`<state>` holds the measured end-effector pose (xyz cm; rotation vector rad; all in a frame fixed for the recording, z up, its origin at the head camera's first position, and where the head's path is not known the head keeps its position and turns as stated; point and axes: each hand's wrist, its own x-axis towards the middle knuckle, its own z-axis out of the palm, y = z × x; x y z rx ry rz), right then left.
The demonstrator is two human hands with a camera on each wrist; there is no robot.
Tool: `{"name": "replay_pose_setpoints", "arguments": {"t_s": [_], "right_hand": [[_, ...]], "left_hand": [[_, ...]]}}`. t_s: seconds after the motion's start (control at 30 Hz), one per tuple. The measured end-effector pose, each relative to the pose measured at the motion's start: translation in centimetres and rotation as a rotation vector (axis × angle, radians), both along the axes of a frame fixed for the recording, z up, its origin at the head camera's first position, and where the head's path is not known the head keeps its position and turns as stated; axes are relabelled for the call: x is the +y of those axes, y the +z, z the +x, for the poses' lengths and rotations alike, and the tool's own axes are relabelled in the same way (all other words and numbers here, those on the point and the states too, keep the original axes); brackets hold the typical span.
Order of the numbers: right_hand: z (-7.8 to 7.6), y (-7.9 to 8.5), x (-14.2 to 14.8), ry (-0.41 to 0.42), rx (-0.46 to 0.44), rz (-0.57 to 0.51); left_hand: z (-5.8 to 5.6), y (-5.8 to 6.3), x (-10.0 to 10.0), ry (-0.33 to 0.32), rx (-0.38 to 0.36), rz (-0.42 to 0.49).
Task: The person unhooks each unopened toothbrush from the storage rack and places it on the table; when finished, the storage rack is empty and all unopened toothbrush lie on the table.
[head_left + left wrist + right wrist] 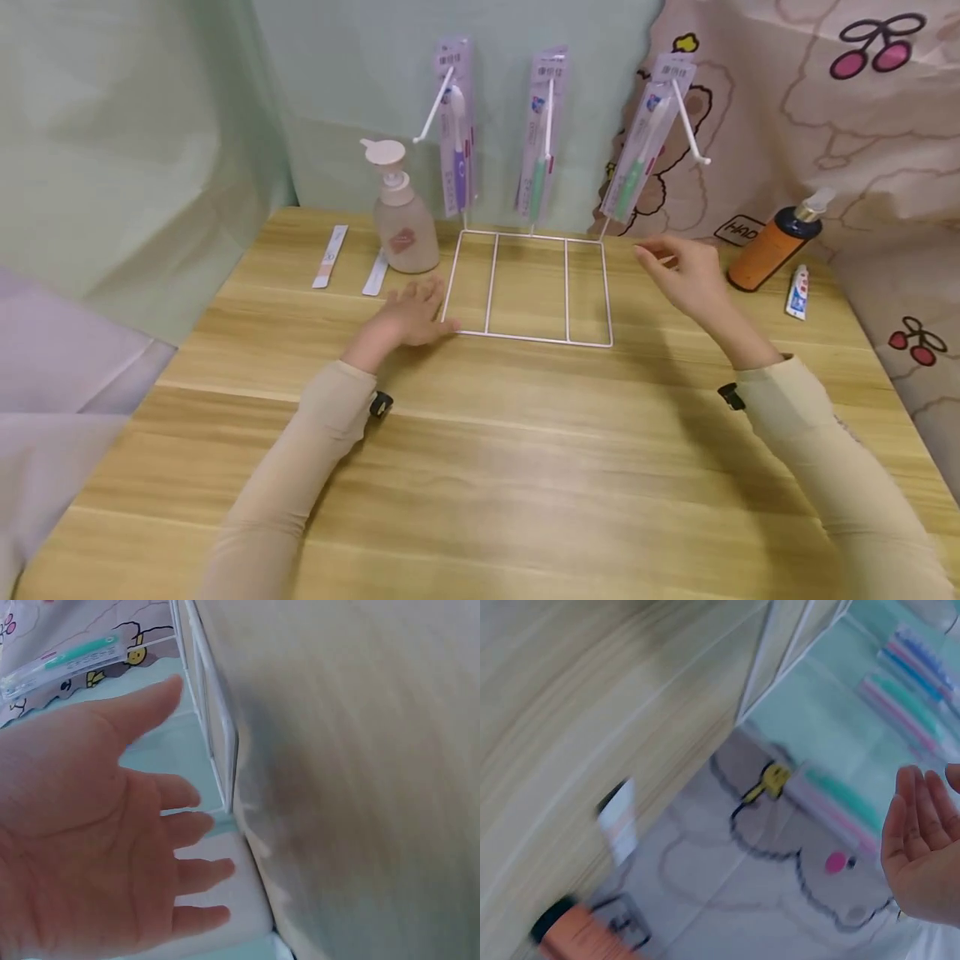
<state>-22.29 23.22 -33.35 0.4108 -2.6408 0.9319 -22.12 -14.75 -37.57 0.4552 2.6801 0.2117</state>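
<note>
A white wire rack (532, 337) stands on the table, and packaged toothbrushes hang from its three hooks: a purple one (460, 158) at left, green ones in the middle (538, 179) and at right (633, 171). My left hand (411, 315) is at the rack's front left corner, its thumb overlapping the base wire. Its fingers are spread in the left wrist view, with nothing in the palm. Right of the rack, my right hand (688, 273) is raised above the table with fingers loosely bent. No object shows in it, and the right wrist view shows a bare palm (922, 862).
A pale pump bottle (405, 229) stands behind my left hand. Two slim packets (330, 257) lie at the left. An orange pump bottle (767, 252) and a small tube (798, 292) are at the right. Cloth hangs behind the wooden table (510, 467).
</note>
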Motion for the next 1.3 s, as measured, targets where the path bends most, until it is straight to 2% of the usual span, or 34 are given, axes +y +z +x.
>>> {"name": "replay_pose_setpoints", "arguments": {"t_s": [0.17, 0.27, 0.47, 0.63, 0.7, 0.83, 0.97, 1.07, 1.17, 1.3], "right_hand": [[-1.4, 0.2, -3.6, 0.091, -0.01, -0.031], [-2.1, 0.5, -5.6, 0.124, -0.025, -0.06], [-4.2, 1.1, -10.0, 0.177, -0.11, -0.132], [-6.2, 1.7, -14.2, 0.234, -0.207, -0.286], [-6.8, 2.1, -15.8, 0.225, -0.238, -0.363], [-8.0, 2.9, -18.7, 0.157, -0.276, -0.47], [-9.1, 3.3, -20.5, 0.099, -0.293, -0.5], [-9.5, 3.2, -21.4, 0.078, -0.266, -0.518], [-9.7, 2.9, -22.3, 0.044, -0.203, -0.548], [-10.0, 2.7, -23.3, -0.03, -0.131, -0.539]], "left_hand": [[-0.4, 0.0, 0.9, 0.016, -0.076, -0.056], [-0.4, 0.4, 1.1, 0.047, -0.111, -0.051], [-0.3, 0.8, 1.1, 0.092, -0.121, -0.005], [-0.2, 1.1, 1.2, 0.113, -0.101, -0.009], [-0.2, 1.1, 1.2, 0.125, -0.103, -0.011], [-0.2, 1.2, 1.1, 0.137, -0.104, -0.02], [-0.3, 1.3, 1.3, 0.13, -0.087, -0.03], [-0.3, 1.3, 1.7, 0.132, -0.074, -0.03], [-0.1, 1.2, 2.1, 0.142, -0.07, -0.031], [0.0, 1.0, 2.5, 0.14, -0.057, -0.042]]}}
